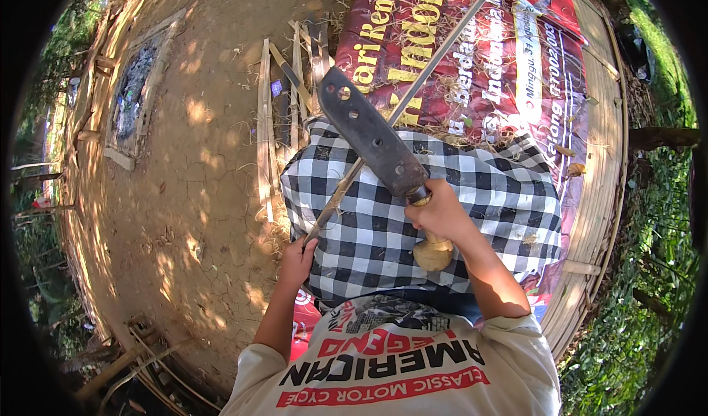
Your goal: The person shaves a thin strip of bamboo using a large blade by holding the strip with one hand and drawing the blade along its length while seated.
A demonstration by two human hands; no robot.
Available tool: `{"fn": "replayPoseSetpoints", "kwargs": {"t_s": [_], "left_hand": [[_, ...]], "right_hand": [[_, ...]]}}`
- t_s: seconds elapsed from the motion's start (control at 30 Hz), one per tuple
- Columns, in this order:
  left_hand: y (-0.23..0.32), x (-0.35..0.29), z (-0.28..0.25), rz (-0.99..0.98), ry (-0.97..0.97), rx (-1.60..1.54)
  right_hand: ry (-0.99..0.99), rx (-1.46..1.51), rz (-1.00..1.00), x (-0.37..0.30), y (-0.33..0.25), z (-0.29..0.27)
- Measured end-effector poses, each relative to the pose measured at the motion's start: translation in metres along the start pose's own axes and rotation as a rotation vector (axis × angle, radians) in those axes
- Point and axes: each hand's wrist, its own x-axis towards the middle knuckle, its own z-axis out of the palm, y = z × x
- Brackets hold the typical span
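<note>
My right hand is closed round the wooden handle of a wide, dark machete; several holes run along its blade. The handle's rounded end sticks out below my fist. My left hand grips the near end of a long, thin bamboo strip. From there the strip slants up and to the right, passing beneath the blade, which crosses over it. Under both lies a black-and-white checkered cloth spread over my lap, with bits of shaving on it.
A red printed banner strewn with curly shavings covers the bamboo platform ahead and right. Several split bamboo pieces lie on the bare earth at left. A framed pit of ash is farther left.
</note>
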Motion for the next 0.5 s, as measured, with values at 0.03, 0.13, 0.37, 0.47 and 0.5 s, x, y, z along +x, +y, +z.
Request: {"fn": "replayPoseSetpoints", "kwargs": {"t_s": [0.03,0.13,0.37,0.47,0.5], "left_hand": [[0.001,0.000,0.002,-0.004,0.004,-0.017],[-0.004,0.001,0.003,0.048,0.043,0.000],[0.000,0.003,0.004,0.047,0.043,-0.035],[-0.009,0.002,0.002,0.068,0.033,0.004],[-0.012,0.002,0.001,0.071,0.026,0.022]], "right_hand": [[0.028,0.037,0.033,0.000,0.001,0.004],[-0.058,-0.292,-0.156,-0.013,0.013,0.019],[-0.088,-0.071,0.016,-0.016,-0.004,0.012],[-0.126,-0.190,-0.122,-0.015,0.009,0.014],[-0.155,-0.178,-0.141,-0.016,0.009,0.012]]}}
